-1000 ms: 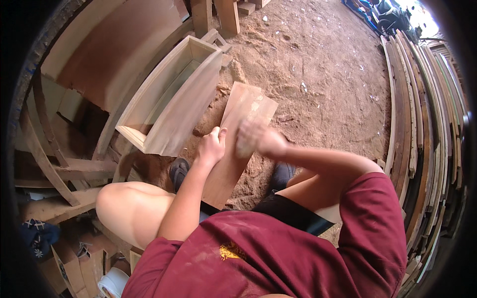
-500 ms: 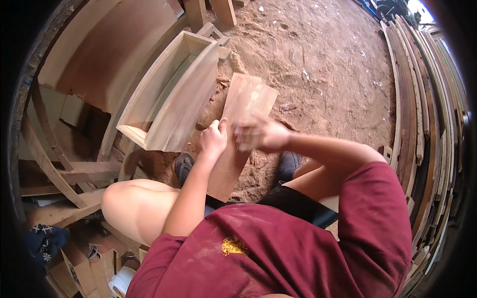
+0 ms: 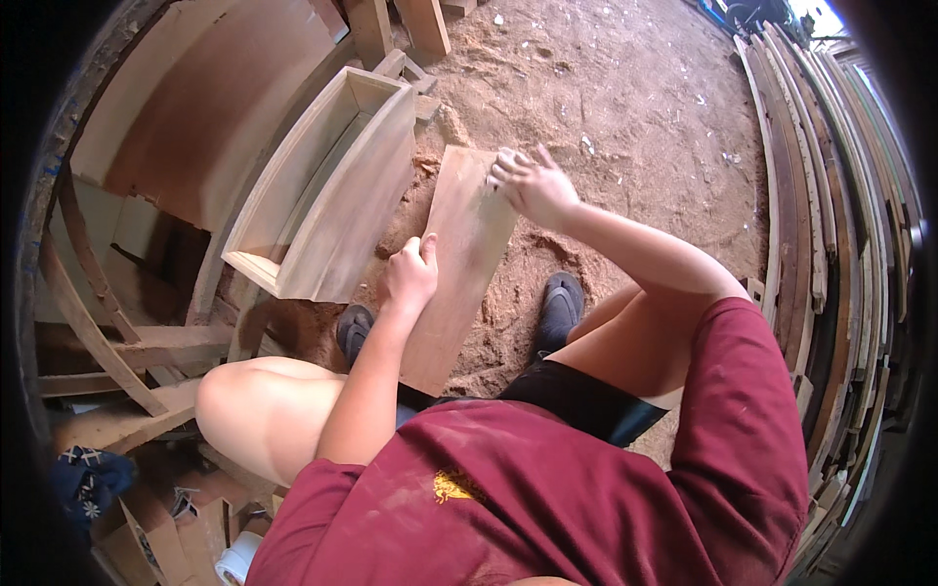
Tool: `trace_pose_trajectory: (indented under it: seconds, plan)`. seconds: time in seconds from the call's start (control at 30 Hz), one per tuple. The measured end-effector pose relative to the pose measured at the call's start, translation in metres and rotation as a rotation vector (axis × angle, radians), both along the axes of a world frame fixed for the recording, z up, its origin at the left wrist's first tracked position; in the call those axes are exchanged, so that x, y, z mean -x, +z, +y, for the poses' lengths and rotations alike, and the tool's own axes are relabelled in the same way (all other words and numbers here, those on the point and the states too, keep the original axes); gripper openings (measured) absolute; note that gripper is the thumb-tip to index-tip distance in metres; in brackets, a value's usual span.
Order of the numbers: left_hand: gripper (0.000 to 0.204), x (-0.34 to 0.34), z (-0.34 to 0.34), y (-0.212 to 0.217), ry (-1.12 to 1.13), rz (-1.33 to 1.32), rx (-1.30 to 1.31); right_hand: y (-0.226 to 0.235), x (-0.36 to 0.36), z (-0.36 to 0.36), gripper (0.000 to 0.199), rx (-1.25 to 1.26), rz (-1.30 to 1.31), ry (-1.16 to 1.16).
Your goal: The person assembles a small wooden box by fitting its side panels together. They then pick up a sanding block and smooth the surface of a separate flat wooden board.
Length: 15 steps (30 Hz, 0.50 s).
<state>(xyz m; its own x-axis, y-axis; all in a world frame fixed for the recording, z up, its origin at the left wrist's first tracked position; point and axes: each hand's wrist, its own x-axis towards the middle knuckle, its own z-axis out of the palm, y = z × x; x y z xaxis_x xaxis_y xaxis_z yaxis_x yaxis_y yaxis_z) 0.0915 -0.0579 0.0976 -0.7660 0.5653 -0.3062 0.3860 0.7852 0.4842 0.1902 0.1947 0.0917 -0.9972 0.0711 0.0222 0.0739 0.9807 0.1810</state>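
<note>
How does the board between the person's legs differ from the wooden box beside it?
Shape: the board is one flat piece, while the box is hollow, with walls around an open top.
Contact: the left hand grips the board's left edge and the right hand is at its far right corner; neither hand is on the box.
Both are long, look wooden and slant with their far ends toward the right.

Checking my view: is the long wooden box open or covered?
Open: the wooden box shows its inner walls, uncovered, between its rims.
</note>
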Motion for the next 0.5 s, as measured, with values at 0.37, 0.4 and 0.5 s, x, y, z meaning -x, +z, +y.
trace_pose_trajectory:
  seconds: [0.37,0.4,0.5]
  plan:
    - [0.056,0.008,-0.004,-0.019,-0.019,0.030,-0.122,0.004,-0.004,-0.024,0.047,0.126,0.040,0.159]
    - [0.056,0.008,-0.006,-0.017,-0.004,0.021,-0.103,0.016,-0.001,-0.021,0.051,0.185,-0.039,0.071]
    - [0.055,0.007,-0.001,-0.018,-0.016,0.025,-0.098,-0.010,-0.019,-0.042,0.056,0.375,-0.051,0.320]
